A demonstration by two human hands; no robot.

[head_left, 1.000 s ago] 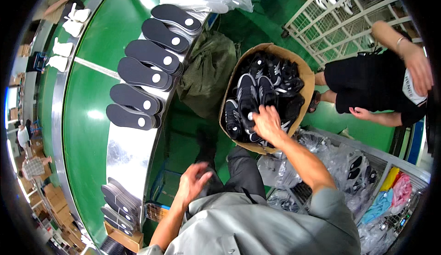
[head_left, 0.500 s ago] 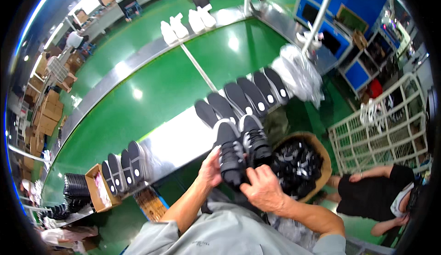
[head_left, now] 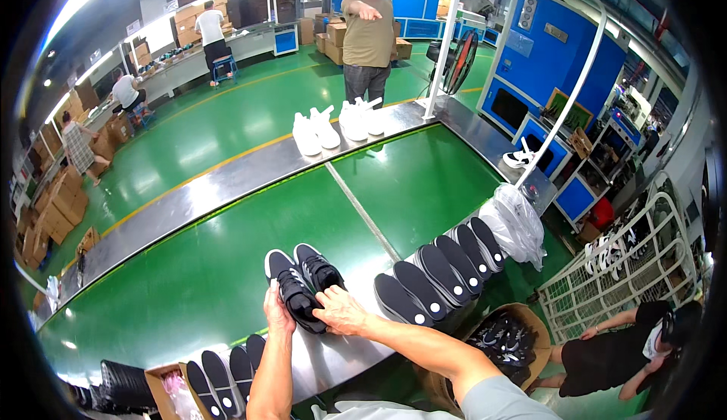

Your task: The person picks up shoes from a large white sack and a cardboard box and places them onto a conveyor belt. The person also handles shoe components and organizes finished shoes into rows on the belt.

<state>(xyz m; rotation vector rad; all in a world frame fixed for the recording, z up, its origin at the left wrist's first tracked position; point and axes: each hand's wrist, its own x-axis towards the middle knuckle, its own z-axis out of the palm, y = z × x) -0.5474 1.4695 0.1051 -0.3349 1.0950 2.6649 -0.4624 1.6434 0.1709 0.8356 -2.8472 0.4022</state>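
both hands hold a pair of black shoes (head_left: 303,284) on the green belt (head_left: 189,284). the left hand (head_left: 277,315) cups the nearer shoe's side. the right hand (head_left: 341,312) lies over its heel, fingers (head_left: 324,299) pressed together.

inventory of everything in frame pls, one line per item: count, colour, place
black shoes: 2, black with white soles, side by side on the belt's near edge, under both hands
black insoles: about 6, black with white dots, overlapping row right of the shoes
more insoles: about 4, black, lower left
white shoes: 4, white, far steel edge
conveyor belt: 1, green, centre
cardboard tub: 1, brown, holding black shoes, lower right
plastic bags: clear pile, right
wire cart: 1, white, right
left hand: on the left shoe
right hand: on the shoes' heels
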